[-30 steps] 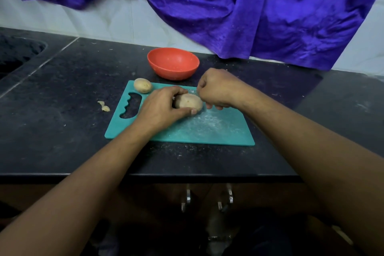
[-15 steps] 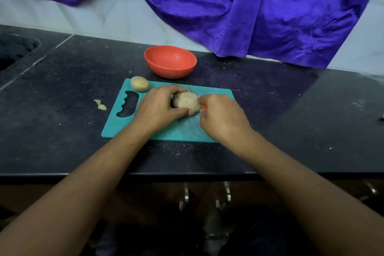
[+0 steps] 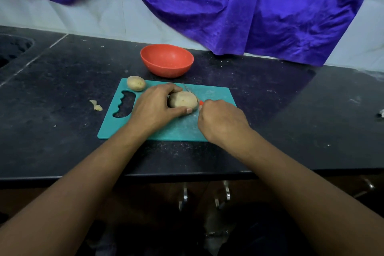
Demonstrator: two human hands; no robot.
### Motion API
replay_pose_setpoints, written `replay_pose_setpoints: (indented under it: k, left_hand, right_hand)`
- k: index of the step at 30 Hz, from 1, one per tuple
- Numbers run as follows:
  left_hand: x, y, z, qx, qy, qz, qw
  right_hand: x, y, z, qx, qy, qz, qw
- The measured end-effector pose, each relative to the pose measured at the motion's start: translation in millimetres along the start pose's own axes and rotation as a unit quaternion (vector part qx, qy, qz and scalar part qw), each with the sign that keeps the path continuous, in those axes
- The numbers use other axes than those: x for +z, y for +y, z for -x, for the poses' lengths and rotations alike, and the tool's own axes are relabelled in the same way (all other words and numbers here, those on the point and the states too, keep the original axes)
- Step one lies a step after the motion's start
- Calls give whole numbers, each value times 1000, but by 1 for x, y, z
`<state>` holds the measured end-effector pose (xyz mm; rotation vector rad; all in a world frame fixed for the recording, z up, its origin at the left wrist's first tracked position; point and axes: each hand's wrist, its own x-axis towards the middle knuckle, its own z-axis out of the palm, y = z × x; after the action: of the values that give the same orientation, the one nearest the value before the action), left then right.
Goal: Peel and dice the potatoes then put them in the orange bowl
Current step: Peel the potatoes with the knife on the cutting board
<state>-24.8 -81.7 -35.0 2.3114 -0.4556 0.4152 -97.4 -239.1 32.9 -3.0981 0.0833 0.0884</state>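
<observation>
From my remote seat, I see the left hand (image 3: 154, 106) clamped on the potato (image 3: 182, 100). The thumb runs along its near side and the fingers curl over its far side, pinning it to the middle of the teal cutting board (image 3: 218, 93). The right hand (image 3: 222, 119) sits just beside the potato's right end, its fingers curled tight round an orange-tipped tool (image 3: 200, 102). Only that orange tip shows, so I cannot tell whether it is a peeler or a knife.

The second potato (image 3: 136, 83) lies on the board's far left corner, touched by nothing. The orange bowl (image 3: 167, 60) stands beyond the board's far edge, toward the back of the counter (image 3: 291, 110), and looks empty. A peel scrap (image 3: 96, 105) lies on the counter off the board's left edge.

I judge that peeling has barely started, since the held potato shows skin over all I can see.

I expect the potato to be firm and fairly dense, so it should take a hard grip without bruising. Being rounded, it will want to roll under sideways pressure. Once the skin comes off, the wet flesh will turn slippery. I would hold it by the left end, with fingers wrapped over the top and well back from the tool's path. I would turn it in small steps so that some dry skin stays under the grip.
</observation>
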Motion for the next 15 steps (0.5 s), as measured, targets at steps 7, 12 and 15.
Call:
replay_pose_setpoints:
  k: [7,12,15]
  left_hand:
    - [0,2,0,-2,4,-16,1000]
    - [0,-3,-1,-24,2,-12,1000]
    - [-1,-1,1,-16,-1,-10,1000]
  right_hand:
    - [9,0,-5,11,-7,-10,1000]
    - [19,11,13,-7,-18,18,1000]
    - [19,13,8,1,-21,18,1000]
